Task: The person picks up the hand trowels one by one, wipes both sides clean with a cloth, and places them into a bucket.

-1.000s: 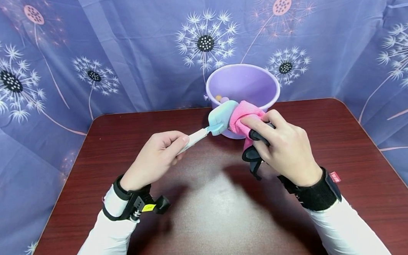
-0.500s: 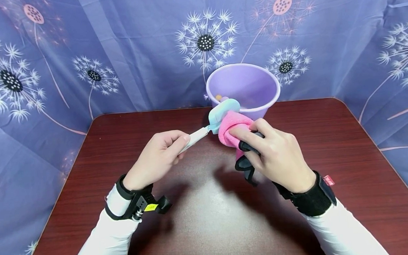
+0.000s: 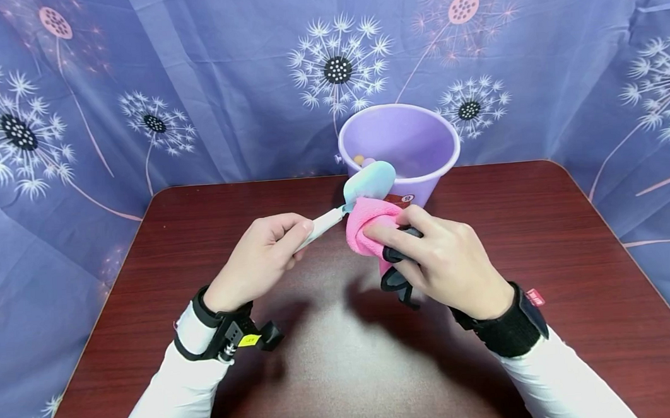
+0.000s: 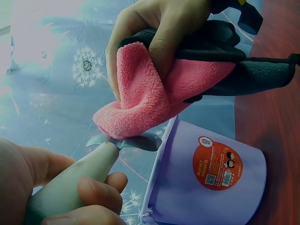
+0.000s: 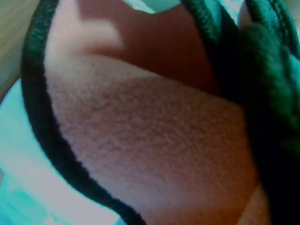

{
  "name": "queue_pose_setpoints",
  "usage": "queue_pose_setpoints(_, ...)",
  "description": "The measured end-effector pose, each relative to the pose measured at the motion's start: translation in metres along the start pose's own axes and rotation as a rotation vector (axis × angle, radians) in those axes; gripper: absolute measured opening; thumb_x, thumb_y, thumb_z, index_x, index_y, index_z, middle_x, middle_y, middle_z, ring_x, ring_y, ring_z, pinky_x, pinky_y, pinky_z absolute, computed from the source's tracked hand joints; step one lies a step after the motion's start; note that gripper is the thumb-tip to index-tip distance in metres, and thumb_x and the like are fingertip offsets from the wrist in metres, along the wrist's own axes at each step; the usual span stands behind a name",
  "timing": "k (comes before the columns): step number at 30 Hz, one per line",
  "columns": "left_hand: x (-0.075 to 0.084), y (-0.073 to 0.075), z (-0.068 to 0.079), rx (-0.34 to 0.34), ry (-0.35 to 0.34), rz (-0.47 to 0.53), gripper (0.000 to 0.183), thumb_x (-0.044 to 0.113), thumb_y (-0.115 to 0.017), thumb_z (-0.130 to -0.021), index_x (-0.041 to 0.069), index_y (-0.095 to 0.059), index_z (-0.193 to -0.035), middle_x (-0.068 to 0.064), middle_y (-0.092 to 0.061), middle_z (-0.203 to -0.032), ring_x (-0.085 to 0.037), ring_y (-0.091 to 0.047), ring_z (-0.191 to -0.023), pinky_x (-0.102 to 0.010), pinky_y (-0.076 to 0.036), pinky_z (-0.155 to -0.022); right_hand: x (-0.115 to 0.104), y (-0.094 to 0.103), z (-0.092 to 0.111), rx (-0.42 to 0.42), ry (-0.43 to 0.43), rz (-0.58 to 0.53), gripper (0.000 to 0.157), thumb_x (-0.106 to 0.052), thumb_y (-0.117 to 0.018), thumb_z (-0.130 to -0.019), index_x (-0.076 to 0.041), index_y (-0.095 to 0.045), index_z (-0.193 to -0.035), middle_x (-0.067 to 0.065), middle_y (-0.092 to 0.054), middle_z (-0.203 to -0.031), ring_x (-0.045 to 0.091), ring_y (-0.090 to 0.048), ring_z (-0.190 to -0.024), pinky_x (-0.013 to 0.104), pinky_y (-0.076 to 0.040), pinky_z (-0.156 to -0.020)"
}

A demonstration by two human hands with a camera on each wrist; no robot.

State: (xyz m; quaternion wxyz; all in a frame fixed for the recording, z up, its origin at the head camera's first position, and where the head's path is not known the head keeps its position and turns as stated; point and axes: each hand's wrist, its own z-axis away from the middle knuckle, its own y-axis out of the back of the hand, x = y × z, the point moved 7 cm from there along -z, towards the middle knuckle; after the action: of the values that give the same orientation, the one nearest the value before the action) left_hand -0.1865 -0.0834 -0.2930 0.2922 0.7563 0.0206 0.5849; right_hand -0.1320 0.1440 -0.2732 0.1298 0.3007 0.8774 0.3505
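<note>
In the head view, my left hand [image 3: 258, 260] grips the white handle [image 3: 323, 227] of a small toy shovel, thumb on top. The shovel's light blue blade [image 3: 372, 179] points up and away, in front of the bucket. My right hand [image 3: 451, 263] pinches a bunched pink cloth [image 3: 374, 214] with dark grey parts and black edging, and holds it against the lower blade where the handle begins. The left wrist view shows the cloth [image 4: 140, 98] over most of the blade. Cloth fills most of the right wrist view.
A purple bucket [image 3: 429, 188] with a round red label [image 4: 218, 164] stands at the table's back edge, with a few small balls [image 3: 359, 160] inside. The reddish-brown wooden table [image 3: 210, 209] meets a blue dandelion-print curtain [image 3: 237, 81] behind and at both sides.
My right hand has drawn the cloth left and toward me along the blade, from beside the blade to its base. More of the blade and the bucket's label now show. The left hand stays nearly still.
</note>
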Motion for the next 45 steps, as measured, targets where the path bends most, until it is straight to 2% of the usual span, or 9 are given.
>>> queue_pose_setpoints(5,0.000,0.000,0.000,0.001,0.003,0.003,0.028,0.022,-0.056,-0.111,0.011,-0.068,-0.088,-0.004,-0.055,-0.069,-0.018,-0.051,-0.061,-0.028,-0.039,-0.055,0.000,-0.002,0.002,-0.043,0.015,-0.017,0.045,-0.008,-0.055,-0.087,-0.022,-0.075,-0.125,0.006,-0.059,-0.100,0.017,-0.049,-0.061,0.035,-0.042,-0.045)
queue_pose_setpoints(10,-0.001,0.002,0.001,0.008,0.011,0.004,0.029,0.024,-0.057,-0.111,0.012,-0.067,-0.086,-0.004,-0.055,-0.069,-0.018,-0.051,-0.061,-0.028,-0.039,-0.055,0.001,-0.002,0.002,-0.070,0.018,-0.010,0.046,-0.008,-0.057,-0.087,-0.023,-0.075,-0.127,0.005,-0.060,-0.100,0.017,-0.050,-0.060,0.036,-0.044,-0.046)
queue_pose_setpoints(23,-0.002,0.003,0.002,-0.001,0.015,0.005,0.031,0.025,-0.056,-0.111,0.012,-0.065,-0.084,-0.005,-0.054,-0.069,-0.020,-0.051,-0.062,-0.029,-0.038,-0.056,0.021,0.010,0.002,0.002,-0.037,0.070,0.037,-0.012,-0.052,-0.093,-0.022,-0.075,-0.121,0.004,-0.058,-0.095,0.014,-0.044,-0.053,0.033,-0.036,-0.040)
queue_pose_setpoints(30,-0.003,0.003,0.002,-0.006,0.013,0.007,0.031,0.025,-0.056,-0.111,0.012,-0.065,-0.084,-0.005,-0.054,-0.069,-0.020,-0.050,-0.062,-0.028,-0.038,-0.056,0.030,0.014,0.003,0.049,-0.089,0.114,0.031,-0.017,-0.053,-0.098,-0.021,-0.075,-0.120,0.009,-0.060,-0.097,0.015,-0.039,-0.048,0.035,-0.032,-0.039)
queue_pose_setpoints(35,-0.002,0.003,0.002,-0.009,0.013,-0.008,0.032,0.026,-0.056,-0.111,0.013,-0.064,-0.083,-0.004,-0.054,-0.068,-0.020,-0.050,-0.063,-0.029,-0.038,-0.056,0.035,0.018,0.004,0.087,-0.130,0.133,0.031,-0.021,-0.055,-0.102,-0.021,-0.076,-0.124,0.012,-0.061,-0.098,0.018,-0.044,-0.048,0.038,-0.034,-0.039)
queue_pose_setpoints(40,0.000,0.005,0.003,-0.010,0.016,-0.011,0.030,0.026,-0.057,-0.110,0.012,-0.065,-0.084,-0.003,-0.055,-0.068,-0.020,-0.050,-0.063,-0.029,-0.039,-0.056,0.039,0.020,0.005,0.098,-0.170,0.147,0.037,-0.017,-0.052,-0.099,-0.020,-0.076,-0.127,0.013,-0.062,-0.099,0.020,-0.050,-0.051,0.040,-0.036,-0.040)
queue_pose_setpoints(45,0.001,0.004,0.003,-0.013,0.016,0.002,0.031,0.025,-0.057,-0.110,0.012,-0.065,-0.084,-0.004,-0.054,-0.068,-0.020,-0.050,-0.063,-0.029,-0.039,-0.055,0.041,0.020,0.006,0.092,-0.191,0.144,0.043,-0.013,-0.050,-0.094,-0.021,-0.076,-0.128,0.012,-0.062,-0.100,0.020,-0.049,-0.051,0.039,-0.035,-0.040)
